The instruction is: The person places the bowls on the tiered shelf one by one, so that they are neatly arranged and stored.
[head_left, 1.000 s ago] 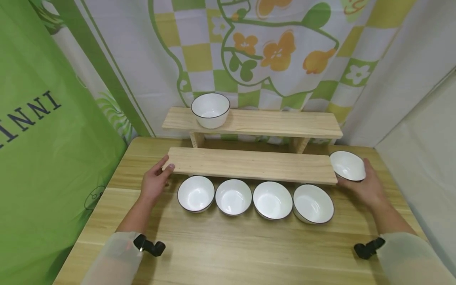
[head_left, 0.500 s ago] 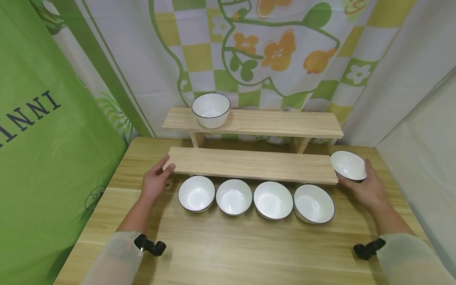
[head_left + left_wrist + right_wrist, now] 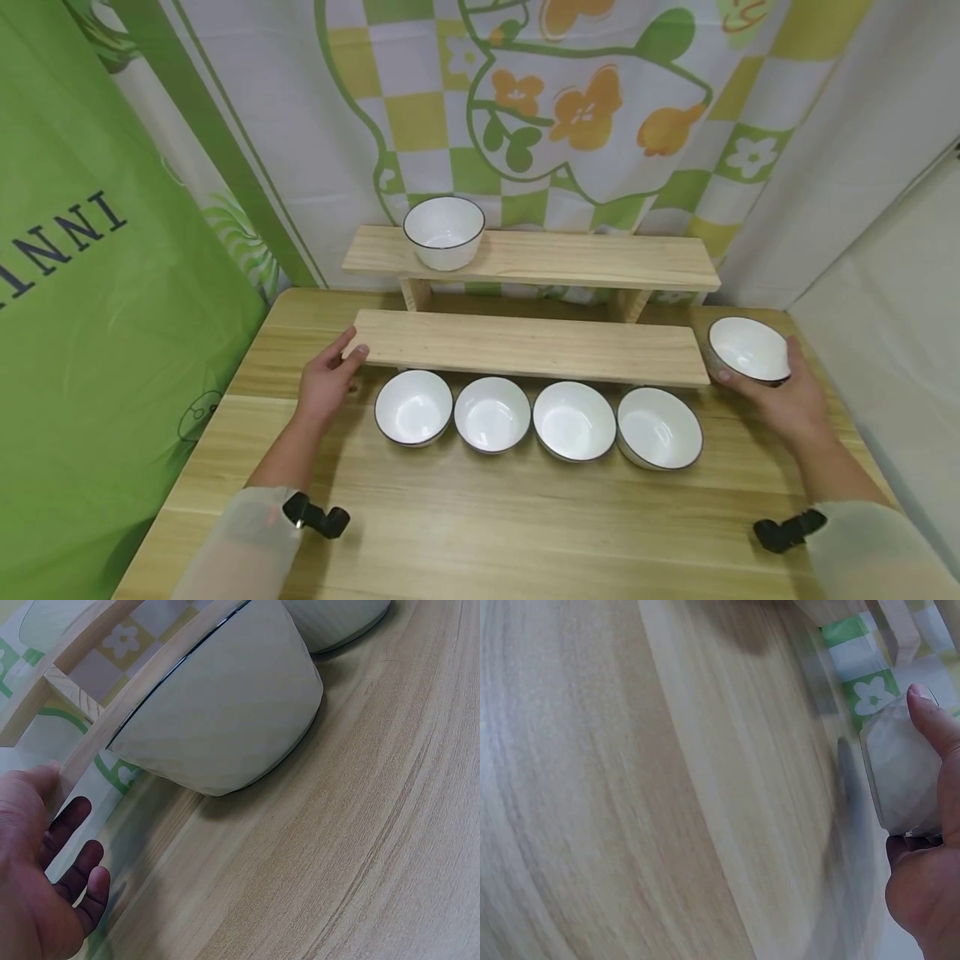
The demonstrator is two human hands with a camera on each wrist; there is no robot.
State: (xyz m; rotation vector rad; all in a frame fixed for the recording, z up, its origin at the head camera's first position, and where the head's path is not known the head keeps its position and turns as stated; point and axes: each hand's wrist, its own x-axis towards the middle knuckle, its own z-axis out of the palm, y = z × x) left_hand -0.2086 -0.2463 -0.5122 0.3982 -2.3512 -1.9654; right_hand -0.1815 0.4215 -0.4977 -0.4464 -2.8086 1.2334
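At the right end of the two-step wooden shelf [image 3: 525,346], my right hand [image 3: 795,400] grips a white bowl [image 3: 750,346] with a dark rim. The thumb lies along the bowl's near side; the right wrist view shows this bowl [image 3: 900,769] held above the table. My left hand [image 3: 326,383] holds the left end of the lower board, thumb on its edge, the other fingers loosely bent below in the left wrist view. Several matching bowls [image 3: 491,415] stand in a row before the lower step. Another white bowl [image 3: 444,233] sits on the left part of the upper board.
The shelf stands on a wood-grain table [image 3: 525,533]. Behind it hangs a patterned curtain [image 3: 585,108], with a green cloth [image 3: 97,333] on the left. A pale wall panel [image 3: 900,275] borders the table's right side.
My right hand has moved slightly right with the bowl, opening a gap from the lower board's end. The left hand and the other bowls have stayed in place.
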